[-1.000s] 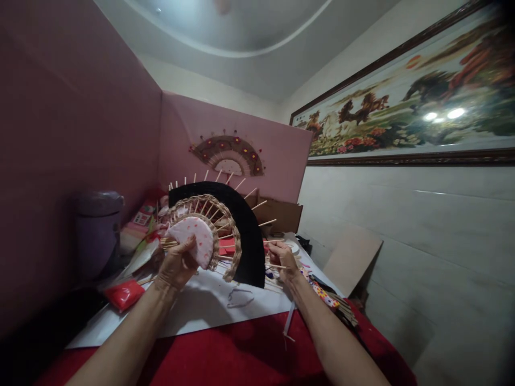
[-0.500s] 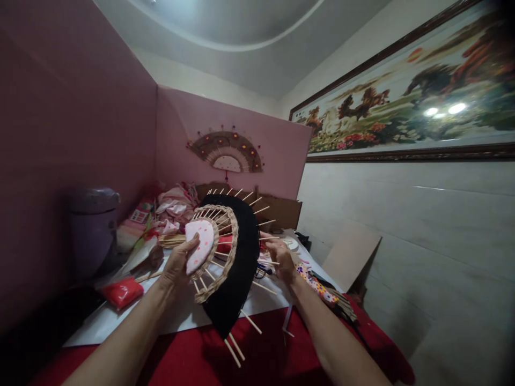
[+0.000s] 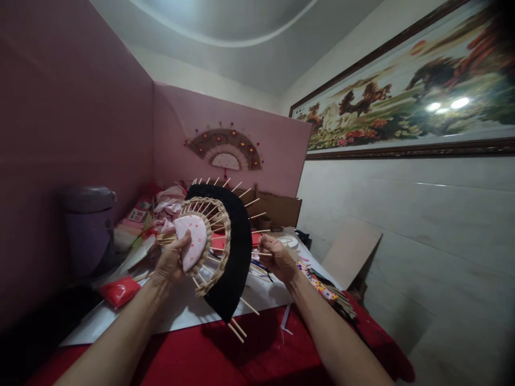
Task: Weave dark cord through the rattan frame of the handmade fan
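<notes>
My left hand [image 3: 171, 260] grips a handmade fan by its half-round base, the thumb lying on white padded cloth with red dots [image 3: 193, 241]. Braided straw bands [image 3: 226, 246] edge that base and cross the thin wooden sticks [image 3: 249, 305]. A wide black cloth band [image 3: 237, 257] covers the outer part of the fan, with stick ends poking out past it. At the fan's right edge, my right hand [image 3: 277, 257] is closed in a pinch beside the protruding sticks. A small dark bit shows at its fingertips, too small to name.
Below lies a table with a red cloth [image 3: 193, 356] and a white sheet [image 3: 173, 313]. A red plastic packet [image 3: 119, 291] is at left, near a lidded purple bin [image 3: 88, 230]. Flowered cloth [image 3: 317, 281] lies at right. A finished fan [image 3: 227, 150] hangs on the pink panel.
The fan has shifted left and slightly up with my left hand. My right hand's fingers have drawn into a pinch at the fan's edge.
</notes>
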A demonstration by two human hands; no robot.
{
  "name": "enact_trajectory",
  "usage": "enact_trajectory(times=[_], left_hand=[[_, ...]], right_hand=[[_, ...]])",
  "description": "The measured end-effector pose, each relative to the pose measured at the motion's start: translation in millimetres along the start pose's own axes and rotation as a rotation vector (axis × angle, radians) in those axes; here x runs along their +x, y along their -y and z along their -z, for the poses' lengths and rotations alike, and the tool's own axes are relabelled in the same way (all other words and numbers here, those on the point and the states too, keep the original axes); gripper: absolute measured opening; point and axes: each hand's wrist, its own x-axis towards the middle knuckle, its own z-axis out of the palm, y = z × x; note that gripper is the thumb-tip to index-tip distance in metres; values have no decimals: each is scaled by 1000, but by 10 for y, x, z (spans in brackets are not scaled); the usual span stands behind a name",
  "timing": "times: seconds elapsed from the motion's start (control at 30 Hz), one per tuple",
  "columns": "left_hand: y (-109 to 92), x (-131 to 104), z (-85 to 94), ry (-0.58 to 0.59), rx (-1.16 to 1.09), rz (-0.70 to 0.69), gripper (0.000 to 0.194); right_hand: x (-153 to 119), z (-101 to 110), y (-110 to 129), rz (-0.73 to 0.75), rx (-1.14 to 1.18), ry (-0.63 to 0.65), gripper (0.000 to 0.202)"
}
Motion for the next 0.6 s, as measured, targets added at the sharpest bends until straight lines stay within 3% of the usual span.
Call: enact_trajectory(times=[0.17,0.4,0.6], left_hand=[[-17,52,38,-20,1,5,25],[-1,162,103,4,56,-153,18],[6,180,100,9,31,-237,14]], right_hand=[[6,-15,14,61,-83,-69,23],[17,-7,24,145,-174,-254,28],[9,7,23,253,-395,-289,29]])
